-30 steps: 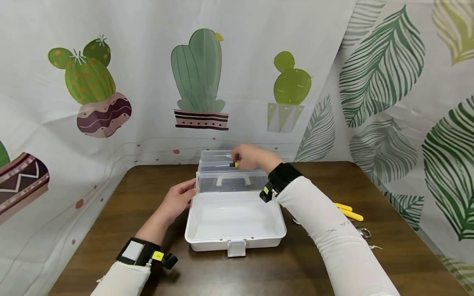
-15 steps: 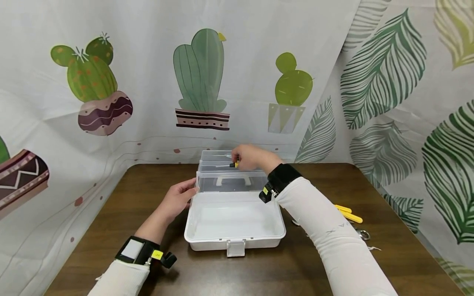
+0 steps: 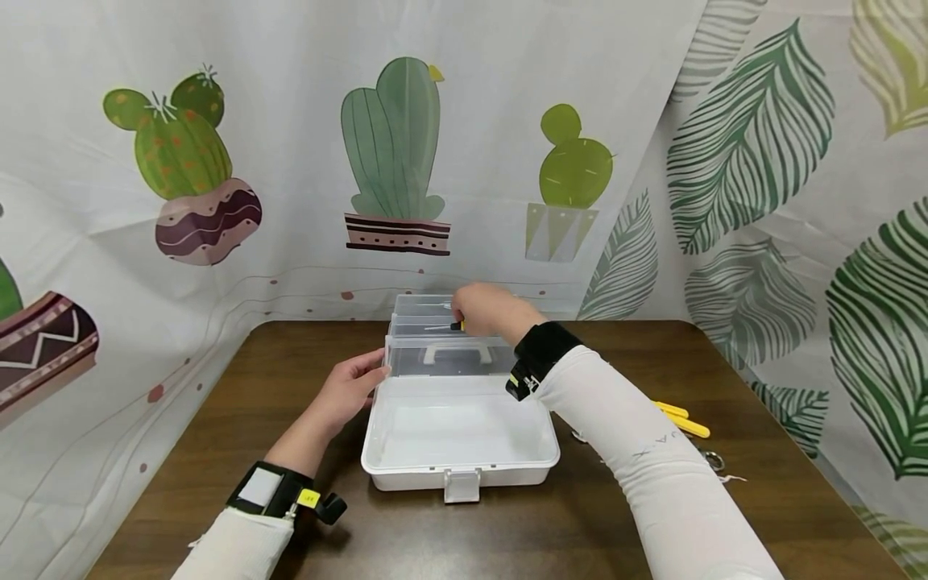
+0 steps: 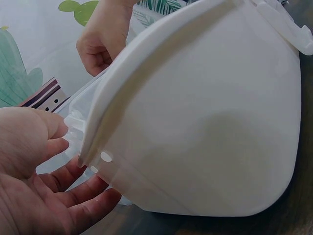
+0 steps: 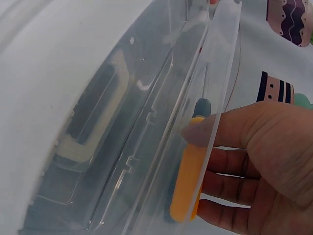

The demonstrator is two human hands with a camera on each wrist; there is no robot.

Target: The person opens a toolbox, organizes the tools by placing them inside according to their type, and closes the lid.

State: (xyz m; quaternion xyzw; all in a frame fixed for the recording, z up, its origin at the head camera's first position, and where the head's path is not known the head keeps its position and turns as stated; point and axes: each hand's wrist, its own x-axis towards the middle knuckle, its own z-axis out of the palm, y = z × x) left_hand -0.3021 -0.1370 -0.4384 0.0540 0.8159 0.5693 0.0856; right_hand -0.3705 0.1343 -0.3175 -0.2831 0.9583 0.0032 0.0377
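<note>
A white toolbox [image 3: 464, 435] stands opened on the table, its clear lid with a white handle tilted back. Clear trays [image 3: 416, 324] rise behind it. My left hand [image 3: 348, 391] holds the toolbox's left rear corner; in the left wrist view its fingers [image 4: 93, 205] touch the box side near the hinge. My right hand [image 3: 489, 310] reaches over the trays and grips a screwdriver [image 5: 188, 176] with a yellow and black handle. In the right wrist view the thumb lies on the handle, beside the tray's clear wall, and the thin shaft points away.
To the right, partly behind my right sleeve, lie yellow-handled tools [image 3: 681, 420] and a shiny metal ring-shaped piece [image 3: 714, 461]. A latch [image 3: 461, 486] hangs at the toolbox's front. Behind the table [image 3: 290, 346] a printed cactus curtain [image 3: 290, 161] hangs close.
My right hand has shifted slightly left, turning a little, with the screwdriver slightly lower in the tray. My left hand stays at the toolbox corner.
</note>
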